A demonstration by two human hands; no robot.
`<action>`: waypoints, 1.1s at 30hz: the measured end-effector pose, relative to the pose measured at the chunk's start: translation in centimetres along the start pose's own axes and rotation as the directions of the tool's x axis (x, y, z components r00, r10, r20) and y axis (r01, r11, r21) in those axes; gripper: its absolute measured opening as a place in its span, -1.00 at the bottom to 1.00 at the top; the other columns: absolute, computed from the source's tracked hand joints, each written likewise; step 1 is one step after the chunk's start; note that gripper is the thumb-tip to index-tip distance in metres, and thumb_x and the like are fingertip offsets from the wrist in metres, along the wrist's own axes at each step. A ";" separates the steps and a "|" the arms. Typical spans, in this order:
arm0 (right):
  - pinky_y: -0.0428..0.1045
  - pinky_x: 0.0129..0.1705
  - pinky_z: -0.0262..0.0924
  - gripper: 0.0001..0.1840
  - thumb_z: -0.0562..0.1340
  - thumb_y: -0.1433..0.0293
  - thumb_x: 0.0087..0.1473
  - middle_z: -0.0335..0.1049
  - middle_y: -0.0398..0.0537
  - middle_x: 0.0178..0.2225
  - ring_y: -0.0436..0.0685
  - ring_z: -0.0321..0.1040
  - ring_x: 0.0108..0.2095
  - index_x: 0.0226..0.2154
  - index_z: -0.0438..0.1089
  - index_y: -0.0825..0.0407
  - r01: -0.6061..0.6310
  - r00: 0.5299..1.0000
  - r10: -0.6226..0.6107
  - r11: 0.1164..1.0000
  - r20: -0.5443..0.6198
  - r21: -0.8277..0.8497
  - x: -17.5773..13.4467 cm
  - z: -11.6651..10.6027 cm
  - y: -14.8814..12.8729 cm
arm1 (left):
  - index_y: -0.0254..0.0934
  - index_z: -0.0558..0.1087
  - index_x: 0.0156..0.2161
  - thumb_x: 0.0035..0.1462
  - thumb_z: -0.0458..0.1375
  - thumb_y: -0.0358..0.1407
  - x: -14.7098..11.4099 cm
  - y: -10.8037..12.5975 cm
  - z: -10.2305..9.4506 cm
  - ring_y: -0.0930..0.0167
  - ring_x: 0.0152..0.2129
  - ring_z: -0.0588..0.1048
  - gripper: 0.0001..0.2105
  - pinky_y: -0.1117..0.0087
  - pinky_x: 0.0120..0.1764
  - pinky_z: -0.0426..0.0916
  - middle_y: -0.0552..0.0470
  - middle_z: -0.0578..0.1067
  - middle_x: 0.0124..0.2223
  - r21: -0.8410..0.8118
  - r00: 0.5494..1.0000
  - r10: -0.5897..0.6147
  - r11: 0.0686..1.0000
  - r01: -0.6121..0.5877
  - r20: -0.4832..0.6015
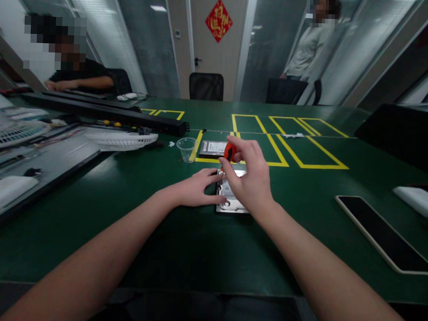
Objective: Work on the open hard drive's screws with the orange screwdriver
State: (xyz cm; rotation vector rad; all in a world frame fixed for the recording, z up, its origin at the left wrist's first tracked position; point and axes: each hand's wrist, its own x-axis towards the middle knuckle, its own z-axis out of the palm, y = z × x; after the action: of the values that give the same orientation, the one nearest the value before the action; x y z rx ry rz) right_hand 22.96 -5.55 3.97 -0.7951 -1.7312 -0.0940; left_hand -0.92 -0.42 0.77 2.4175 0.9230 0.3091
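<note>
A flat, silver rectangular metal hard drive [237,208] lies on the green tabletop [182,253] straight in front of the person, on the near side of the yellow tape outlines [325,167]. The bare left hand [195,189] reaches in from the left, its fingers spread rather than clenched; the thumb lies over the lower left part of the drive and the forefinger over its upper left edge. The right hand [252,177] is raised above the drive and hides much of its right side. Its fingers grasp a red-and-black screwdriver [230,152] by the handle — thumb on the near side, forefinger curled over the top — with the thin shaft pointing down towards the upper left part of the drive. Whether the tip sits in a screw, I cannot tell.

Just beyond, a second hard drive [210,148], dark-edged with a pale label, lies within a taped outline, partly hidden by the right hand. To its left stands a clear plastic cup [186,149], upright. A black-screened phone with a pale rim [383,234] lies well to the right. On the left, a long black bar [131,116] stretches across the tabletop behind a white slatted plastic part [121,141].
</note>
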 end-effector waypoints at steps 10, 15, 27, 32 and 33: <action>0.30 0.22 0.80 -0.44 0.42 0.34 0.60 0.69 0.10 0.28 0.34 0.73 0.12 0.53 0.50 -0.20 0.000 1.000 0.000 1.000 0.008 -0.008 -0.3 0.1 0.2 | 0.00 0.47 0.75 0.50 0.42 0.45 0.0 -0.1 0.0 -0.28 0.82 0.25 -0.04 -0.43 0.82 0.17 -0.26 0.35 0.84 -0.012 1.000 0.010 1.000 -0.010 -0.005; 0.30 0.19 0.80 -0.47 0.34 0.42 0.60 0.70 0.09 0.22 0.33 0.72 0.10 0.50 0.51 -0.18 0.001 1.000 -0.001 1.000 -0.008 -0.008 -0.2 0.0 0.0 | -0.03 0.45 0.77 0.50 0.42 0.45 0.1 -0.2 0.0 -0.29 0.83 0.23 -0.01 -0.45 0.82 0.15 -0.30 0.32 0.85 -0.008 1.000 -0.001 1.000 0.001 -0.002; 0.22 0.15 0.80 -0.50 0.43 0.41 0.58 0.65 0.06 0.17 0.28 0.70 0.07 0.46 0.58 -0.17 0.030 0.999 -0.030 0.999 -0.024 0.014 0.0 -0.1 0.1 | -0.06 0.48 0.74 0.51 0.42 0.42 0.1 0.0 0.1 -0.28 0.82 0.25 -0.05 -0.44 0.81 0.18 -0.31 0.33 0.85 0.013 1.000 0.002 1.000 -0.002 -0.004; 0.37 0.31 0.80 -0.40 0.28 0.40 0.61 0.75 0.13 0.34 0.36 0.78 0.17 0.58 0.48 -0.17 -0.037 0.998 0.037 0.999 0.040 -0.001 -0.1 0.0 -0.4 | -0.02 0.44 0.78 0.51 0.44 0.41 0.1 0.1 0.0 -0.26 0.83 0.25 -0.03 -0.41 0.83 0.16 -0.28 0.30 0.87 -0.006 1.000 -0.006 1.000 0.006 -0.003; 0.38 0.33 0.80 -0.40 0.29 0.38 0.62 0.75 0.13 0.37 0.37 0.79 0.18 0.58 0.47 -0.17 -0.054 0.997 0.054 0.999 0.051 -0.002 -0.1 0.0 -0.4 | -0.01 0.44 0.78 0.50 0.45 0.41 0.1 0.1 -0.1 -0.26 0.82 0.25 -0.02 -0.41 0.83 0.17 -0.28 0.31 0.86 -0.008 1.000 -0.009 1.000 0.009 -0.002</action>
State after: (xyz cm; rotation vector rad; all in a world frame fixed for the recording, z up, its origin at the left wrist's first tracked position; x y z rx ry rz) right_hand 22.73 -5.92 4.00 -0.8506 -1.7562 -0.0374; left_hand -0.85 -0.41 0.88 2.4052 0.9312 0.3110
